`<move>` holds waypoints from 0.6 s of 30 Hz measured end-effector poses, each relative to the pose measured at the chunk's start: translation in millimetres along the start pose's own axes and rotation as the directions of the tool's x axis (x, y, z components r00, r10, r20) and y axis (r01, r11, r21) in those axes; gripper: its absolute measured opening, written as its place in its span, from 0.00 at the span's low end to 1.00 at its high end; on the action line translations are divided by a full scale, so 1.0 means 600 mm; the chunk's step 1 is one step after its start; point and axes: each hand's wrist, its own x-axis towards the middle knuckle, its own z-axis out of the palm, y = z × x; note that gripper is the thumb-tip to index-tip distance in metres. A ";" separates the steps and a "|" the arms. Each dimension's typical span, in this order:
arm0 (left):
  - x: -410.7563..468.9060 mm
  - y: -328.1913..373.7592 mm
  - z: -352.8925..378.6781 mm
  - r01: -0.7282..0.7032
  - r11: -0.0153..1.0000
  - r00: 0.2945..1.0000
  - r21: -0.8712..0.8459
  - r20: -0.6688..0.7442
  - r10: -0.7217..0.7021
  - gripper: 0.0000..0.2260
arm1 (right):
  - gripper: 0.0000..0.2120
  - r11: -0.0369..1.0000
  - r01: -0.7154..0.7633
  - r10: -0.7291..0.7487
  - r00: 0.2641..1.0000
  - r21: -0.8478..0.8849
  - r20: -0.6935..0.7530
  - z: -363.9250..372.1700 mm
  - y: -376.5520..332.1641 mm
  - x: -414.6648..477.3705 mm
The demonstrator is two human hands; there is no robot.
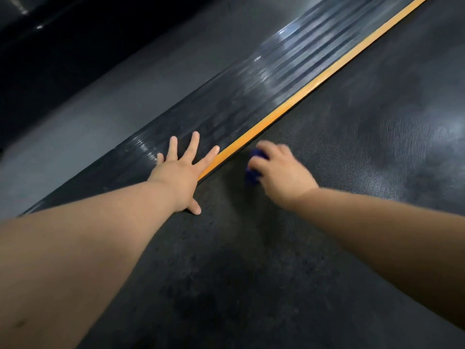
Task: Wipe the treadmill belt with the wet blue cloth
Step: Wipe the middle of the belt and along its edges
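Observation:
The dark textured treadmill belt (327, 159) fills the right and lower part of the head view. My right hand (279, 170) grips a bunched blue cloth (254, 170) and holds it down on the belt close to the orange edge strip (314, 84); most of the cloth is hidden under my fingers, and hand and cloth are blurred. My left hand (181, 172) lies flat with fingers spread, the palm across the orange strip, the fingers on the ribbed side rail (226, 109) and the thumb on the belt.
Beyond the ribbed black side rail lies dark grey floor (88, 109) at the left. A black shadowed area (37, 46) fills the top left corner. The belt shows dull patchy streaks at the right.

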 end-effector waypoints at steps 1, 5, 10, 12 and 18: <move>-0.002 0.002 0.000 0.002 1.000 1.000 0.004 0.001 -0.002 0.61 | 0.15 0.997 -0.078 0.078 0.996 -0.004 -0.049 -0.007 0.016 0.016; -0.008 0.004 -0.005 0.024 0.998 1.000 0.055 0.001 -0.024 0.60 | 0.19 0.907 -0.414 0.420 0.899 0.075 -0.126 -0.024 0.035 0.068; -0.005 0.001 -0.007 -0.004 0.997 1.000 0.080 -0.018 0.005 0.61 | 0.17 0.953 -0.261 0.276 0.957 0.153 -0.089 0.018 -0.080 0.015; -0.004 0.000 -0.005 -0.015 0.996 1.000 0.091 -0.026 0.018 0.61 | 0.21 0.991 -0.079 0.079 0.997 0.107 -0.001 0.018 -0.090 -0.001; 0.004 -0.007 0.003 -0.062 0.990 0.996 0.130 -0.054 0.069 0.61 | 0.21 0.871 -0.467 0.485 0.867 0.152 -0.112 0.002 -0.030 0.050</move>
